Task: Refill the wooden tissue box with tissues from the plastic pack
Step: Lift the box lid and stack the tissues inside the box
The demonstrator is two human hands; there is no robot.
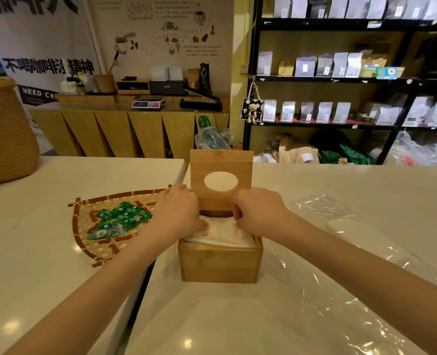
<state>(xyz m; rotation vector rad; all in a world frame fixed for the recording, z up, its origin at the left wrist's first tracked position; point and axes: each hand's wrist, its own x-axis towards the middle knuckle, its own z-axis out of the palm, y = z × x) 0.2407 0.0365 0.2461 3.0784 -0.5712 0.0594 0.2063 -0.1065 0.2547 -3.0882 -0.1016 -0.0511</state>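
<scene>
Tissues (221, 233) sit as a white stack in my wooden tissue box (220, 262), which stands near the middle of the table (212, 324), lid (221, 179) hinged up at its far side. My left hand (179, 211) presses flat on the stack's left part, fingers together; my right hand (257, 210) is curled, fingertips tucking the far right edge down. The stack rides just above the rim, so I should push evenly at both sides, working the corners in before closing the lid. The empty plastic pack (340, 252) lies crumpled toward the table's right edge; a woven tray (84, 216) of green candies (120, 219) sits to the left.
</scene>
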